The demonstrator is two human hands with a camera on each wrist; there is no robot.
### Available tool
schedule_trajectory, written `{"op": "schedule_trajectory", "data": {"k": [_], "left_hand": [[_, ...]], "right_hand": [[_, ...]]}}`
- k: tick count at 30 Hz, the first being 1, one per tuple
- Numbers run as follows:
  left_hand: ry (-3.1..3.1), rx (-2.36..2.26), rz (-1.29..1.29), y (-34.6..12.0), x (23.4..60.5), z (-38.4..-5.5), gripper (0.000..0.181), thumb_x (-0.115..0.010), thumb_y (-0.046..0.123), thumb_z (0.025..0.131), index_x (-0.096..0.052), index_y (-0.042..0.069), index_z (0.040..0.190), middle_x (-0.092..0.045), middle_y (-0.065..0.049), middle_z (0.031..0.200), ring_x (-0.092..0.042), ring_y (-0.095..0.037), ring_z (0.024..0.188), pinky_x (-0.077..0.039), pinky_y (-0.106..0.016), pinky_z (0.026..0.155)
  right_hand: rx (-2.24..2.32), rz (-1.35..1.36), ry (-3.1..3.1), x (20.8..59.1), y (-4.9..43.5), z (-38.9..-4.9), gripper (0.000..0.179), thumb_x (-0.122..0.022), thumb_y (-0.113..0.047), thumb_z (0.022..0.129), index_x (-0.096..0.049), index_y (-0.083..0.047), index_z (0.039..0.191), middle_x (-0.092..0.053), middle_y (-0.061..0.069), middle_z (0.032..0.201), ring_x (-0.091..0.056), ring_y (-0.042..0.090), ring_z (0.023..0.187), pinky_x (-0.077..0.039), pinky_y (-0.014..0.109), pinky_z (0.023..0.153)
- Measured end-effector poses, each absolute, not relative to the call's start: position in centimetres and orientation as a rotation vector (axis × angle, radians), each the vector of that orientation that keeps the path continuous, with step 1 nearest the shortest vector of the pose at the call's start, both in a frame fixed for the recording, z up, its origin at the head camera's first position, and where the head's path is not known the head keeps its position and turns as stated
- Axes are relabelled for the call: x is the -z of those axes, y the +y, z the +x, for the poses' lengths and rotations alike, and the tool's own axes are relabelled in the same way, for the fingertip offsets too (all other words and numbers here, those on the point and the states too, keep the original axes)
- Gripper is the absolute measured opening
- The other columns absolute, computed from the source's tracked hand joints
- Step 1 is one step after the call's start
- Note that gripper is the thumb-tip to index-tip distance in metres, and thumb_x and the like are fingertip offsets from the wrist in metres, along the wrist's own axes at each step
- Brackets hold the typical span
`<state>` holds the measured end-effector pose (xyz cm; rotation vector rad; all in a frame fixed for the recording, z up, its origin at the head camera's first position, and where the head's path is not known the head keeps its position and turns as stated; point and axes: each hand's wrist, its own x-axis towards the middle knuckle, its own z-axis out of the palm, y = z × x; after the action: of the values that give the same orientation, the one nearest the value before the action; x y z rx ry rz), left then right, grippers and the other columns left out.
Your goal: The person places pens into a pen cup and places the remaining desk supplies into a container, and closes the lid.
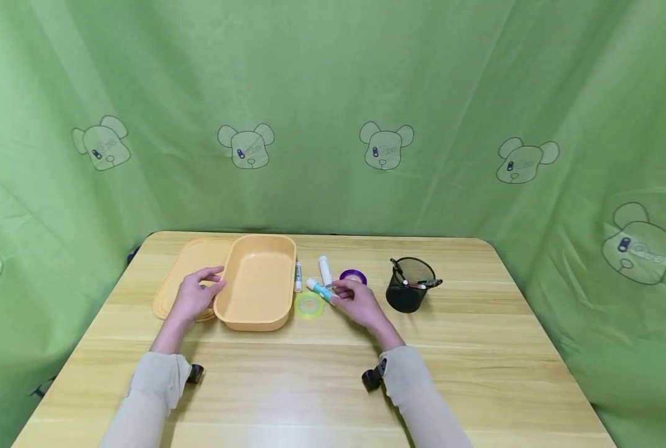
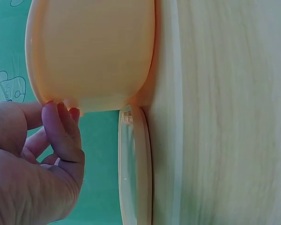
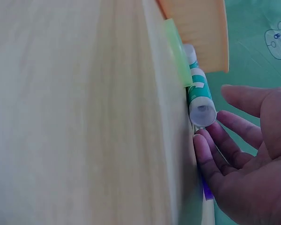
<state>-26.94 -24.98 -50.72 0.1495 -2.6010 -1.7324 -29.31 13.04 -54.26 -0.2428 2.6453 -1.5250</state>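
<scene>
My left hand is at the left side of a peach plastic box. In the left wrist view its fingertips touch the box near the rim. The matching lid lies flat, partly behind that hand. My right hand reaches to a teal-and-white glue stick; the thumb is spread away from it and the fingers lie beside its near end. Around it are a white stick, another glue stick against the box, a roll of green tape and a purple tape roll.
A black mesh pen cup with several pens stands to the right of the right hand. Everything is on a wooden table, its far edge close to a green curtain. Black cameras are strapped at both wrists.
</scene>
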Motion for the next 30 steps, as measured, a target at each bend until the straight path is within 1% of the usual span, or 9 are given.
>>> {"op": "schedule_trajectory", "data": {"k": [4, 8, 11, 15, 21, 26, 30], "left_hand": [[-2.606, 1.738, 0.162, -25.11, 50.83, -26.94, 0.047, -0.065, 0.011, 0.102, -0.055, 0.002, 0.147, -0.058, -0.022, 0.129, -0.053, -0.002, 0.062, -0.057, -0.021, 0.054], [-2.605, 1.755, 0.161, -25.24, 51.05, -27.06, 0.047, -0.065, 0.012, 0.102, -0.055, 0.003, 0.147, -0.058, -0.021, 0.128, -0.053, -0.003, 0.063, -0.057, -0.021, 0.055], [-2.604, 1.753, 0.160, -25.35, 51.07, -27.03, 0.047, -0.065, 0.012, 0.103, -0.055, 0.003, 0.148, -0.058, -0.021, 0.129, -0.054, -0.004, 0.065, -0.056, -0.021, 0.055], [-2.612, 1.765, 0.169, -25.39, 51.06, -26.91, 0.047, -0.064, 0.013, 0.103, -0.054, 0.003, 0.148, -0.057, -0.020, 0.128, -0.056, -0.005, 0.066, -0.057, -0.022, 0.055], [-2.619, 1.781, 0.179, -25.06, 50.91, -26.78, 0.048, -0.066, 0.013, 0.102, -0.055, 0.005, 0.148, -0.058, -0.018, 0.127, -0.055, -0.005, 0.065, -0.057, -0.023, 0.055], [-2.617, 1.773, 0.160, -24.73, 50.61, -26.82, 0.048, -0.066, 0.012, 0.102, -0.056, 0.004, 0.148, -0.058, -0.018, 0.124, -0.056, -0.005, 0.064, -0.057, -0.024, 0.055], [-2.607, 1.778, 0.173, -24.72, 50.63, -26.85, 0.048, -0.066, 0.011, 0.101, -0.056, 0.004, 0.147, -0.058, -0.018, 0.124, -0.056, -0.005, 0.063, -0.057, -0.023, 0.053]], "right_hand": [[1.510, -0.245, 2.667, 54.24, 12.90, -29.37, 0.040, -0.079, -0.009, 0.091, -0.068, -0.002, 0.129, -0.071, 0.012, 0.111, -0.065, 0.024, 0.101, -0.058, 0.040, 0.094], [1.487, -0.226, 2.688, 54.29, 12.85, -29.52, 0.034, -0.081, -0.008, 0.089, -0.069, -0.003, 0.121, -0.071, 0.012, 0.109, -0.065, 0.024, 0.099, -0.058, 0.038, 0.092], [1.462, -0.225, 2.694, 54.45, 12.85, -29.69, 0.029, -0.081, -0.008, 0.089, -0.069, -0.004, 0.116, -0.071, 0.011, 0.106, -0.064, 0.021, 0.095, -0.058, 0.034, 0.088], [1.447, -0.227, 2.698, 54.45, 12.83, -29.70, 0.025, -0.081, -0.007, 0.089, -0.071, -0.003, 0.112, -0.071, 0.010, 0.102, -0.064, 0.019, 0.089, -0.058, 0.032, 0.083], [1.417, -0.225, 2.696, 54.06, 12.79, -29.58, 0.024, -0.079, -0.006, 0.090, -0.074, -0.001, 0.113, -0.072, 0.011, 0.100, -0.065, 0.018, 0.087, -0.058, 0.031, 0.080], [1.398, -0.204, 2.698, 53.93, 12.91, -29.52, 0.025, -0.078, -0.007, 0.091, -0.074, -0.002, 0.115, -0.072, 0.010, 0.101, -0.065, 0.019, 0.088, -0.058, 0.032, 0.080], [1.422, -0.157, 2.665, 54.03, 13.25, -29.56, 0.026, -0.077, -0.010, 0.093, -0.074, -0.004, 0.118, -0.071, 0.008, 0.103, -0.064, 0.019, 0.091, -0.057, 0.032, 0.082]]}}
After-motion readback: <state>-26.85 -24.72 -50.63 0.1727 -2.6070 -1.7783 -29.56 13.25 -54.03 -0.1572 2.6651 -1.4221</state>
